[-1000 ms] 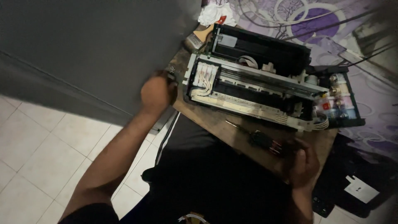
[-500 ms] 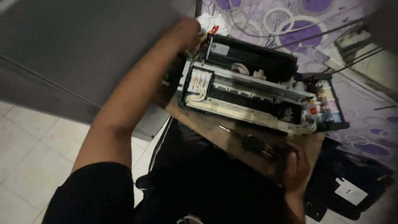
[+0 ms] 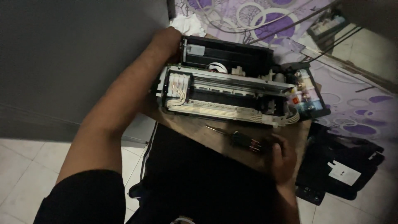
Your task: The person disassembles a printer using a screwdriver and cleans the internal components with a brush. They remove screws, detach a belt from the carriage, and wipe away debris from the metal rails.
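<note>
An opened printer (image 3: 232, 89) with its cover off lies on a wooden board (image 3: 195, 128) across my lap. My left hand (image 3: 168, 41) reaches over to the printer's back left corner and curls around it, with the fingertips hidden behind the black frame. My right hand (image 3: 282, 159) grips the board's near right edge. A screwdriver (image 3: 240, 139) with a dark handle lies on the board just left of that hand. The ink tank block (image 3: 306, 93) sits at the printer's right end, joined by thin white tubes.
A grey wall or cabinet (image 3: 74, 62) stands close on the left above white floor tiles (image 3: 29, 166). A purple patterned mat (image 3: 356, 103) covers the floor on the right, with black printer cover parts (image 3: 344, 166) and cables on it. A white cloth (image 3: 188, 25) lies behind the printer.
My left hand has moved from the board's left edge up to the printer's back left corner. My right hand has stayed on the board's near right edge.
</note>
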